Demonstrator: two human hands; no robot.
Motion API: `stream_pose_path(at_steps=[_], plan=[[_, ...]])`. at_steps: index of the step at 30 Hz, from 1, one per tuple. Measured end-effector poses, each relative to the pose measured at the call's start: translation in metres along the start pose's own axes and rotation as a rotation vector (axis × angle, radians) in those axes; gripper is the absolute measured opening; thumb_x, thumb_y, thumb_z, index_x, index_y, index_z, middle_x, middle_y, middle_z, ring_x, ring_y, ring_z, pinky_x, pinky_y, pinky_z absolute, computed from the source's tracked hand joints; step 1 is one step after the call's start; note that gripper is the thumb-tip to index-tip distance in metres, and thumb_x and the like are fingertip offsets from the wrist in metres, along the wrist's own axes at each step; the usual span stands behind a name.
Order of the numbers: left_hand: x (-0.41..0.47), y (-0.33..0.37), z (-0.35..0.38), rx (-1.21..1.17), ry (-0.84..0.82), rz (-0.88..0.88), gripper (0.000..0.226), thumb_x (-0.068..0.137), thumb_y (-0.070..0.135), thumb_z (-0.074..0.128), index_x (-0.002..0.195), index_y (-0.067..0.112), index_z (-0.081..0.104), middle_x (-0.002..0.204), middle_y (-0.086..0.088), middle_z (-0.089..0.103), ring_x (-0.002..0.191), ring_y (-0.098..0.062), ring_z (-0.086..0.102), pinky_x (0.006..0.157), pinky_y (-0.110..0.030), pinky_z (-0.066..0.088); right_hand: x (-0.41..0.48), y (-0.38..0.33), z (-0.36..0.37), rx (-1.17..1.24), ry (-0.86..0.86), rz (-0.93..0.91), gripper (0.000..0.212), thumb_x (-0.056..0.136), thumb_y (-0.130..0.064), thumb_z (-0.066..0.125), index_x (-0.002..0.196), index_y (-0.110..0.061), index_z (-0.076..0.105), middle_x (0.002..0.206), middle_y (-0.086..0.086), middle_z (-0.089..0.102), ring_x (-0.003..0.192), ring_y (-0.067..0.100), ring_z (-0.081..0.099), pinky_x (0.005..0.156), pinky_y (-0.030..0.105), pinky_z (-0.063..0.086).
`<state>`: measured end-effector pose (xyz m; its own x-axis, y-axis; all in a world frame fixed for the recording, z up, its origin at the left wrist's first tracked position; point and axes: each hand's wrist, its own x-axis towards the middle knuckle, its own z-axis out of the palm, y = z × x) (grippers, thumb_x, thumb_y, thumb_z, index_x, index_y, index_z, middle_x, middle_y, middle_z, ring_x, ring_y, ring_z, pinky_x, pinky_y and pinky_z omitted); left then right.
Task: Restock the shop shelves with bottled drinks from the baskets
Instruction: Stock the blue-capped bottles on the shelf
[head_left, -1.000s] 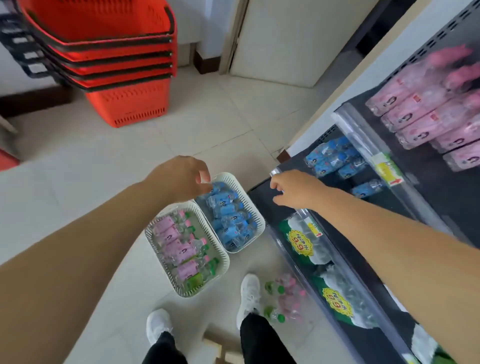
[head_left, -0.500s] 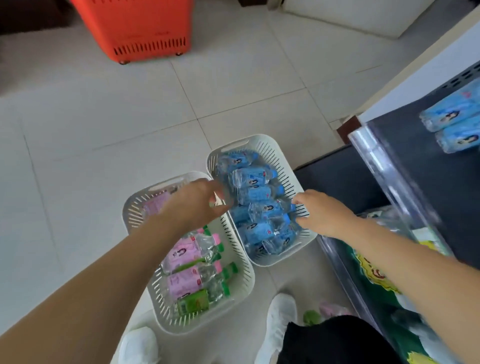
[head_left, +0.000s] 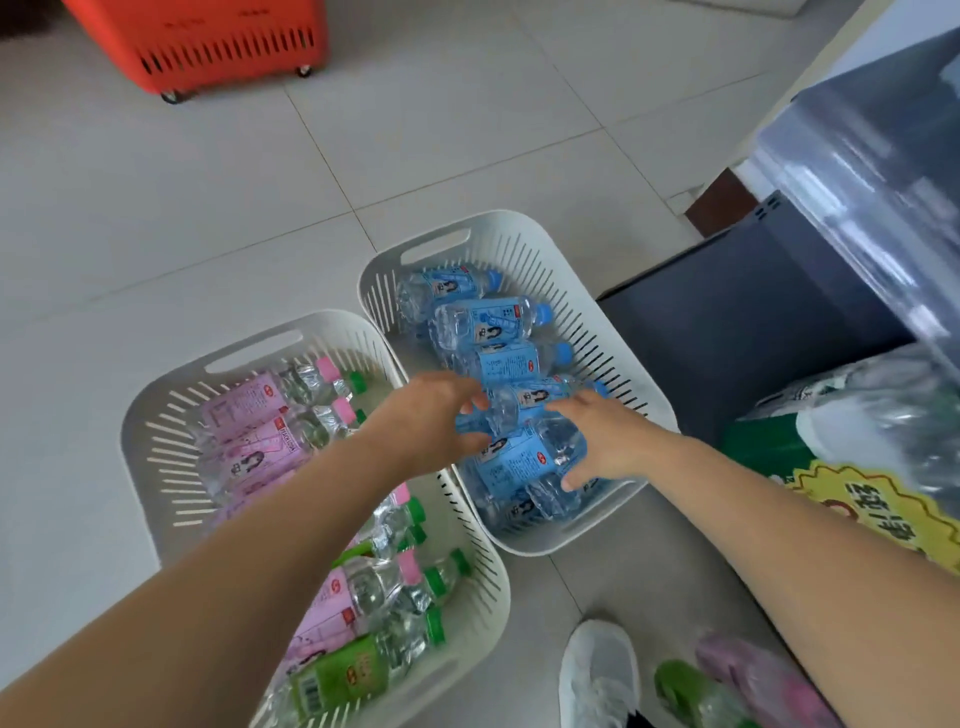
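Note:
Two white slotted baskets stand on the tiled floor. The right basket (head_left: 524, 234) holds several blue-labelled water bottles (head_left: 498, 322). The left basket (head_left: 150, 421) holds pink-labelled bottles (head_left: 249, 447) and green-labelled bottles (head_left: 343, 675). Both my hands are down in the right basket. My left hand (head_left: 426, 421) grips the end of one blue bottle (head_left: 524, 402) between fingers and thumb. My right hand (head_left: 602, 441) curls its fingers and thumb round the blue bottle beside it (head_left: 514, 460). The dark lower shelf (head_left: 727, 353) lies just right of the baskets.
A red wheeled shopping basket (head_left: 218, 47) stands on the floor at the top left. The clear plastic shelf front (head_left: 872, 208) juts out at the right, with green-printed packs (head_left: 857, 467) below it. My white shoe (head_left: 597, 675) and loose bottles (head_left: 727, 696) are at the bottom.
I have bent down toward the baskets. Both hands dropped from the shelf edge into the blue-bottle basket and closed round bottles. The left hand crossed over from the pink basket.

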<state>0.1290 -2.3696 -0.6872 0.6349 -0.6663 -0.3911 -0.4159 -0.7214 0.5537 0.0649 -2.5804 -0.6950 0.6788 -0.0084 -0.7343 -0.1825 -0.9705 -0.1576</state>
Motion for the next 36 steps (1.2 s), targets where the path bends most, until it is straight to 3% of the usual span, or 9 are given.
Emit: stream_pose_path(at_steps=[7, 11, 15, 19, 23, 27, 30, 33, 36], plan=[[0.015, 0.017, 0.031, -0.012, -0.049, -0.048, 0.054, 0.083, 0.036, 0.068, 0.132, 0.023, 0.048, 0.130, 0.001, 0.054, 0.117, -0.015, 0.051, 0.104, -0.031, 0.040, 0.012, 0.016, 0.011, 0.210, 0.113, 0.029, 0.070, 0.080, -0.025, 0.073, 0.141, -0.019, 0.039, 0.140, 0.009, 0.037, 0.125, 0.025, 0.042, 0.096, 0.028, 0.035], [0.009, 0.025, 0.041, -0.037, -0.047, -0.086, 0.065, 0.082, 0.033, 0.070, 0.139, 0.022, 0.040, 0.137, -0.002, 0.050, 0.121, -0.019, 0.050, 0.105, -0.033, 0.039, 0.002, 0.005, 0.003, 0.333, 0.178, -0.015, 0.054, 0.080, -0.031, 0.072, 0.126, -0.014, 0.051, 0.120, 0.006, 0.049, 0.098, 0.017, 0.046, 0.076, 0.026, 0.035], [-0.008, 0.036, 0.039, -0.071, -0.012, -0.135, 0.085, 0.078, 0.038, 0.074, 0.146, 0.020, 0.026, 0.146, -0.003, 0.040, 0.131, -0.021, 0.041, 0.108, -0.033, 0.033, -0.023, -0.024, -0.010, 0.298, 0.322, -0.096, 0.047, 0.086, -0.040, 0.064, 0.118, -0.008, 0.050, 0.104, 0.003, 0.046, 0.090, 0.018, 0.047, 0.072, 0.029, 0.036], [-0.037, 0.052, 0.016, -0.148, 0.104, -0.173, 0.095, 0.073, 0.039, 0.078, 0.147, 0.022, 0.021, 0.146, -0.003, 0.039, 0.127, -0.024, 0.045, 0.106, -0.036, 0.038, -0.070, -0.042, -0.035, 0.317, 0.429, -0.189, 0.041, 0.086, -0.039, 0.064, 0.110, -0.008, 0.052, 0.106, 0.003, 0.047, 0.092, 0.018, 0.047, 0.073, 0.029, 0.036], [-0.080, 0.080, -0.014, -0.192, 0.202, -0.141, 0.084, 0.073, 0.037, 0.078, 0.143, 0.018, 0.034, 0.137, -0.002, 0.050, 0.125, -0.022, 0.047, 0.101, -0.032, 0.039, -0.131, -0.055, -0.058, 0.434, 0.537, -0.268, 0.036, 0.081, -0.035, 0.070, 0.106, -0.011, 0.058, 0.104, -0.001, 0.048, 0.092, 0.014, 0.047, 0.074, 0.024, 0.035], [-0.132, 0.113, -0.033, -0.226, 0.295, -0.066, 0.067, 0.077, 0.036, 0.075, 0.132, 0.016, 0.044, 0.113, 0.000, 0.057, 0.110, -0.021, 0.055, 0.087, -0.028, 0.042, -0.190, -0.074, -0.067, 0.462, 0.644, -0.353, 0.030, 0.083, -0.032, 0.068, 0.104, -0.012, 0.062, 0.102, -0.001, 0.051, 0.090, 0.014, 0.049, 0.068, 0.022, 0.039], [-0.161, 0.128, -0.039, -0.221, 0.384, -0.005, 0.062, 0.080, 0.036, 0.071, 0.130, 0.012, 0.044, 0.109, 0.000, 0.058, 0.098, -0.018, 0.055, 0.079, -0.022, 0.040, -0.222, -0.087, -0.068, 0.550, 0.721, -0.381, 0.031, 0.084, -0.031, 0.068, 0.108, -0.013, 0.062, 0.107, 0.002, 0.055, 0.094, 0.015, 0.053, 0.078, 0.025, 0.043], [-0.178, 0.135, -0.042, -0.263, 0.484, 0.045, 0.043, 0.084, 0.030, 0.068, 0.116, 0.011, 0.048, 0.089, 0.006, 0.055, 0.076, -0.011, 0.052, 0.058, -0.011, 0.036, -0.236, -0.094, -0.070, 0.781, 0.758, -0.387, 0.032, 0.085, -0.031, 0.067, 0.112, -0.017, 0.060, 0.100, -0.003, 0.059, 0.087, 0.011, 0.057, 0.076, 0.026, 0.050], [-0.176, 0.127, -0.038, -0.529, 0.498, -0.011, 0.036, 0.088, 0.026, 0.064, 0.116, 0.011, 0.047, 0.097, 0.003, 0.058, 0.082, -0.011, 0.058, 0.065, -0.012, 0.045, -0.230, -0.088, -0.074, 1.086, 0.702, -0.322, 0.033, 0.093, -0.037, 0.054, 0.117, -0.015, 0.055, 0.098, 0.000, 0.061, 0.078, 0.009, 0.058, 0.071, 0.023, 0.054]])
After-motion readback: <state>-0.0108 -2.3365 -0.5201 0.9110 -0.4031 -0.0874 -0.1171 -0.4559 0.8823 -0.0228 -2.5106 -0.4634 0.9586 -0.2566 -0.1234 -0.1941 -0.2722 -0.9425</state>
